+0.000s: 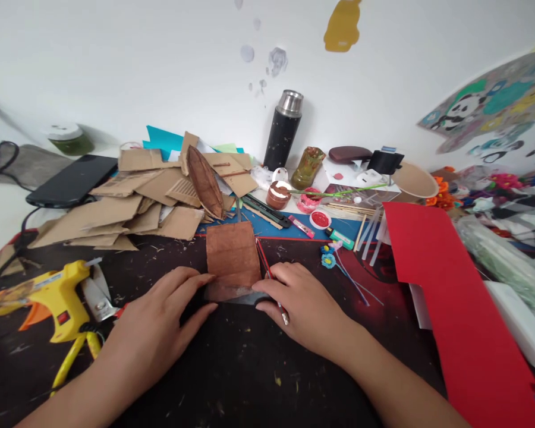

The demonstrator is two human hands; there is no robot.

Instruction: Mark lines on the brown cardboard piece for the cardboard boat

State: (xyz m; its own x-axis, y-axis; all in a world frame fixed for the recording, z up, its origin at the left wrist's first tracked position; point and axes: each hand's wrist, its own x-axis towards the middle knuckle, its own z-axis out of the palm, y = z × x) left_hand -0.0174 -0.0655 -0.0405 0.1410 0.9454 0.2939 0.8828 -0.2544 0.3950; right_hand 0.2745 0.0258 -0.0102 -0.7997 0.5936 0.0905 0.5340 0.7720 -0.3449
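A brown painted cardboard rectangle (pixel 232 254) lies on the dark mat (pixel 232 368) in front of me. A grey ruler (pixel 236 295) lies across its near edge. My left hand (pixel 160 321) rests flat with its fingers stretched onto the ruler's left end. My right hand (pixel 301 306) presses on the ruler's right end and grips a red pencil (pixel 264 258), whose tip runs along the rectangle's right edge.
A yellow glue gun (pixel 56 297) and scissors (pixel 96 294) lie at left. Cardboard scraps (pixel 129 208) and a brown boat-shaped piece (pixel 205 181) pile behind. A black flask (pixel 283 131), paint pots, sticks and a red paper sheet (pixel 455 309) fill the right side.
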